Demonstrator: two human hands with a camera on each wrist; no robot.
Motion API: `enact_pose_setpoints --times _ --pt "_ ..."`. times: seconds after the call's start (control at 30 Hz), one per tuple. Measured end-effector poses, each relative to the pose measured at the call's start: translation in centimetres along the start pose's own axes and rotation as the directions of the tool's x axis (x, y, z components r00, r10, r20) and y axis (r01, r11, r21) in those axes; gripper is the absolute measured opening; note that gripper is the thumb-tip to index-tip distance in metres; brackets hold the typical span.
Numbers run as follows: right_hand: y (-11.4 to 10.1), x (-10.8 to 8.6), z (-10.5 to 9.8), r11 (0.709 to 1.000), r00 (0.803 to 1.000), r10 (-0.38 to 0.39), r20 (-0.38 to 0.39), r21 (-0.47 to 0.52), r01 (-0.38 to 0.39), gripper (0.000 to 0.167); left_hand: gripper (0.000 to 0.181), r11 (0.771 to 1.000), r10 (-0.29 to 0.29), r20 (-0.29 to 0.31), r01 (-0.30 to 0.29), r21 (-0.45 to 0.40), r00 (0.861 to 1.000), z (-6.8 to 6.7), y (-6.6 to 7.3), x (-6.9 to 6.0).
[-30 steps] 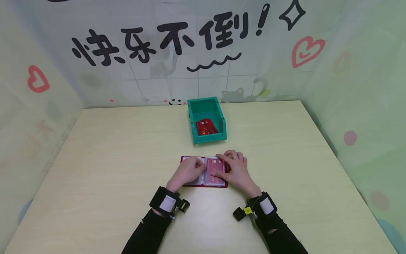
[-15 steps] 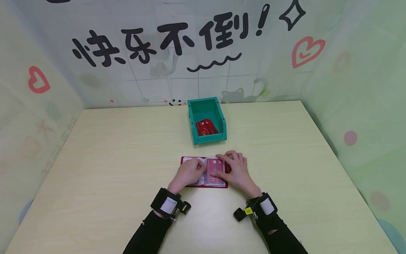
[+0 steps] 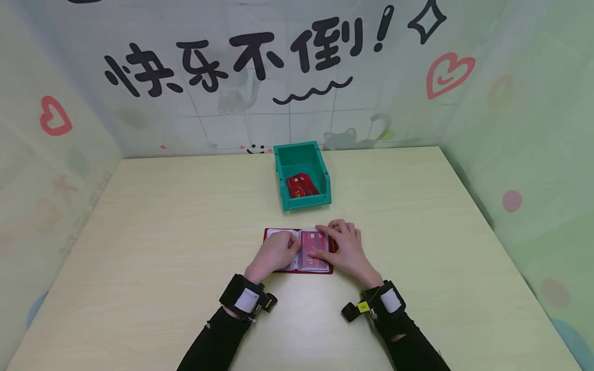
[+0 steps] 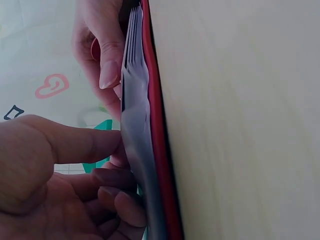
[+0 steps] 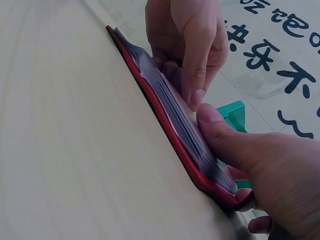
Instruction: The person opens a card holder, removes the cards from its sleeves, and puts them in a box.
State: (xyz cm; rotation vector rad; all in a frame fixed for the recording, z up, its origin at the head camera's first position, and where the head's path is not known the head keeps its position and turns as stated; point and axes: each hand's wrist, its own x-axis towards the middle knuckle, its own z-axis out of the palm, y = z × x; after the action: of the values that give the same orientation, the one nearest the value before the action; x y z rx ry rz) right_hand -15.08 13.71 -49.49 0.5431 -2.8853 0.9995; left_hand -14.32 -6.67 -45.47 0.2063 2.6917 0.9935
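Observation:
A red card holder (image 3: 303, 272) lies open on the table, its clear sleeves (image 5: 175, 110) stacked in the right wrist view. On its right page shows a pink-red card (image 3: 312, 257). My left hand (image 3: 277, 251) has curled fingers over the left page and pinches at the card's left edge; the exact grip is partly hidden. With the thumb on the card and the fingers at the far right edge, my right hand (image 3: 347, 250) grips the holder. In the left wrist view, the left thumb (image 4: 90, 145) touches the sleeves' edge.
Beyond the holder stands a teal bin (image 3: 306, 203) with several red cards (image 3: 301, 186) inside. The pale wooden table (image 3: 185, 216) ends at a printed backdrop (image 3: 232, 123) behind and at both sides.
My left hand has shifted very slightly over the left page, its fingers staying at the card's left edge. The right hand and the card holder look nearly still.

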Motion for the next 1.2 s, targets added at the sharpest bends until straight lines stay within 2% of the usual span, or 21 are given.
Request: enact_pose_setpoints --times 0.2,0.43,0.63,0.77,1.0,1.2 --pt "0.01 0.07 0.06 1.000 1.000 -0.007 -0.006 -0.001 0.007 0.065 0.021 0.999 -0.042 -0.018 0.042 0.001 0.999 -0.19 -0.06 -0.05" --pt "0.02 0.02 0.01 1.000 1.000 -0.002 -0.003 -0.007 0.002 0.065 0.029 1.000 0.003 -0.041 -0.003 0.015 0.999 0.11 0.12 -0.02" --pt "0.15 0.06 -0.05 1.000 1.000 0.001 0.002 -0.018 -0.001 0.066 0.027 1.000 -0.005 -0.070 0.007 0.027 0.998 0.38 0.17 0.28" --pt "0.16 0.05 -0.17 1.000 1.000 0.002 0.004 -0.026 -0.002 0.065 0.026 1.000 -0.009 -0.055 0.011 0.025 0.998 0.32 0.07 0.40" --pt "0.12 -0.02 -0.19 1.000 1.000 -0.005 0.014 -0.015 0.005 0.065 0.023 0.999 -0.049 -0.037 0.048 -0.022 0.998 -0.22 -0.04 0.02" --pt "0.00 0.05 -0.18 1.000 1.000 -0.009 0.013 -0.024 0.010 0.065 0.031 0.999 -0.023 -0.046 0.025 0.028 0.999 -0.19 -0.04 -0.14"
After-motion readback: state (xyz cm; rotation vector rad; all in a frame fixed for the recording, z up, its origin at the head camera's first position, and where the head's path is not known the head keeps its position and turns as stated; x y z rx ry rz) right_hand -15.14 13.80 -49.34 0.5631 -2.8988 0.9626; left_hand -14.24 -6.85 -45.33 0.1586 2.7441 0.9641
